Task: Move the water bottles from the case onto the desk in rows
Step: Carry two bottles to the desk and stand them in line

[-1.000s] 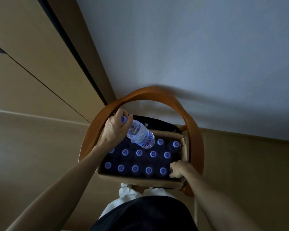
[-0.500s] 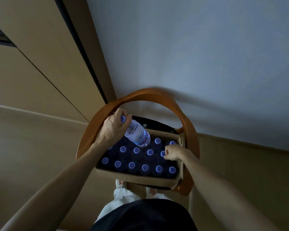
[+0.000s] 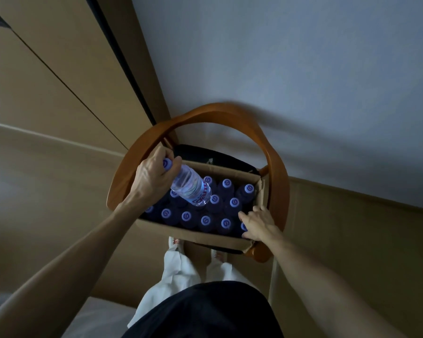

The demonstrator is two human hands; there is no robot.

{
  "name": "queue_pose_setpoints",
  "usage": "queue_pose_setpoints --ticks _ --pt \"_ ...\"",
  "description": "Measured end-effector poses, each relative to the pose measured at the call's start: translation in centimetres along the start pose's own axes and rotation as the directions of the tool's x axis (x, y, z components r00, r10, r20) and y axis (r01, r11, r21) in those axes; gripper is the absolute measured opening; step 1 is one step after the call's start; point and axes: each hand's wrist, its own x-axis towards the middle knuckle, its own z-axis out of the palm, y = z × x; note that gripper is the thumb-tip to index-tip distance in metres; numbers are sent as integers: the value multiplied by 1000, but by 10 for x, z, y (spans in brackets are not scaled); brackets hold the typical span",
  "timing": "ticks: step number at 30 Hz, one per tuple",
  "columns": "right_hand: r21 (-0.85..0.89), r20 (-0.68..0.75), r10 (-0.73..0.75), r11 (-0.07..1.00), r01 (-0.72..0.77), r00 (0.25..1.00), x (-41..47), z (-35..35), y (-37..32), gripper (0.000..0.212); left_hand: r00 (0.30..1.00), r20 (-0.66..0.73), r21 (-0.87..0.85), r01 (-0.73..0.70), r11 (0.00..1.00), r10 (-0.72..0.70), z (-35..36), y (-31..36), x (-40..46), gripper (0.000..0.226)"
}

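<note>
Left hand: the left hand [image 3: 154,176] curls its fingers round the capped neck of a water bottle [image 3: 189,187], held tilted above the case at its 10 o'clock corner.
Right hand: the right hand [image 3: 258,224], fingers bent, rests on a bottle top at the case's 4 o'clock corner; whether it grips cannot be told.
Case: an open cardboard case [image 3: 200,236] sits on a wooden chair [image 3: 276,172].
Packed bottles: capped bottles [image 3: 206,220] stand upright in rows inside.
Desk: not seen.
</note>
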Motion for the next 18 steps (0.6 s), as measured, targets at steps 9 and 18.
queue_pose_setpoints --ticks 9,18 --pt "159 -169 -18 986 45 985 -11 8 5 33 999 1 17 39 999 -39 9 7 -21 19" --pt "419 -418 -7 886 200 908 -34 -57 29 29 997 -55 18 51 999 -50 2 14 -23 18"
